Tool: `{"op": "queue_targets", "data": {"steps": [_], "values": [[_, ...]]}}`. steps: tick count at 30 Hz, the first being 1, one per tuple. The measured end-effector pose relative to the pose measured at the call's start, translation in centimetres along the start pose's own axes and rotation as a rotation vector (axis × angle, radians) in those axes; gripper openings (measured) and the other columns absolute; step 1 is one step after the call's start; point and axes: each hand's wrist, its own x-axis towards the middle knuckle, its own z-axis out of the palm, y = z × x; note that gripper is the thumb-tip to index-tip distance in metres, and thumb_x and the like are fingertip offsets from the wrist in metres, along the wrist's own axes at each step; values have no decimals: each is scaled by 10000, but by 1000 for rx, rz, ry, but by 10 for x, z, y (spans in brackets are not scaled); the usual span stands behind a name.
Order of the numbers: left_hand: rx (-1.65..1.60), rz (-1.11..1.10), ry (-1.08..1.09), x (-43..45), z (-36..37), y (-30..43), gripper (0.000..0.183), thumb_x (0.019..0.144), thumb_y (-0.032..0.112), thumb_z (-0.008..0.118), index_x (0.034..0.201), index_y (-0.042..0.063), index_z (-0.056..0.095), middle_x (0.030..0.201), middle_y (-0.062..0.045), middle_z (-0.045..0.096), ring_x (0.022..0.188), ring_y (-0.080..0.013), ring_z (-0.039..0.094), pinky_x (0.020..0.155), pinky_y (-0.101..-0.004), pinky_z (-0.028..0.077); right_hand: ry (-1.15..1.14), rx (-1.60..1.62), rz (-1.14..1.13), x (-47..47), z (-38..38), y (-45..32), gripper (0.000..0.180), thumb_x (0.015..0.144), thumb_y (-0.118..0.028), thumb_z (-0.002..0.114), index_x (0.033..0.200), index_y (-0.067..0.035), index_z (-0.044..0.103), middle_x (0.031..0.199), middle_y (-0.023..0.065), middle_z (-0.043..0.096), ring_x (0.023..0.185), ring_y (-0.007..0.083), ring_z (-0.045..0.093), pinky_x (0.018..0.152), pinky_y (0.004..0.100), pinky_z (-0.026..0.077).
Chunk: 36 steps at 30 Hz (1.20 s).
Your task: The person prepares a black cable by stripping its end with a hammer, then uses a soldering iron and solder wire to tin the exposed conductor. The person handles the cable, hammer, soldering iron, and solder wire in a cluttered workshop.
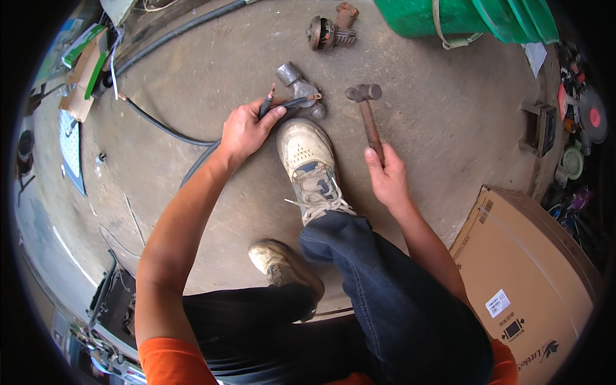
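My left hand (248, 126) grips two black insulated cable ends just beyond the toe of my shoe (305, 149). One cable end (298, 101) carries a copper lug, which lies over a grey metal piece shaped like a hammer head (303, 87) on the floor. Bare copper tips the other cable end (267, 102), which points away from me. In my right hand (389, 175) is a hammer (371, 115) with a worn wooden handle. Its steel head is to the right of the metal piece and apart from it.
A rusty metal part (334, 29) lies ahead on the concrete floor (423, 96), near a green bucket (414, 19). A large cardboard box (524, 269) stands at my right. More black cable (168, 130) curves across the left side, near an opened small carton (86, 72).
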Motion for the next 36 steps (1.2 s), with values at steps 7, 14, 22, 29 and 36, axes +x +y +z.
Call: {"op": "queue_targets", "data": {"steps": [7, 14, 22, 29, 36], "values": [[67, -68, 150, 0, 12, 3, 330, 909, 460, 635, 1004, 160, 735, 835, -115, 693, 793, -323, 659, 694, -392, 496, -66, -131, -8, 9, 19, -15, 374, 999, -370, 524, 885, -14, 540, 699, 207, 602, 677, 416, 609, 597, 458, 458], [117, -65, 147, -3, 17, 2, 348, 917, 471, 611, 992, 152, 728, 905, -108, 695, 826, -347, 654, 679, -425, 496, 98, 85, -112, 6, 20, -9, 263, 953, -272, 618, 986, -15, 578, 688, 150, 612, 643, 305, 619, 610, 423, 483], [175, -72, 124, -6, 15, 8, 347, 923, 474, 597, 1001, 162, 730, 927, -119, 698, 854, -355, 659, 684, -447, 503, -48, -65, -84, 7, 18, -36, 319, 974, -328, 570, 940, -12, 547, 677, 208, 594, 650, 395, 617, 596, 446, 469], [181, -52, 147, -7, 16, 8, 344, 919, 473, 601, 1001, 168, 738, 884, -128, 699, 833, -365, 657, 693, -445, 509, -127, -157, -42, 20, 35, -35, 412, 1012, -392, 468, 873, -6, 501, 706, 272, 596, 721, 515, 579, 638, 528, 454], [195, -65, 124, -3, 14, 13, 336, 909, 476, 613, 1003, 180, 743, 885, -130, 699, 827, -357, 663, 696, -441, 512, -120, -120, -20, 26, 38, -16, 430, 1030, -427, 436, 851, -53, 551, 590, 37, 506, 500, 140, 538, 443, 327, 424]]}}
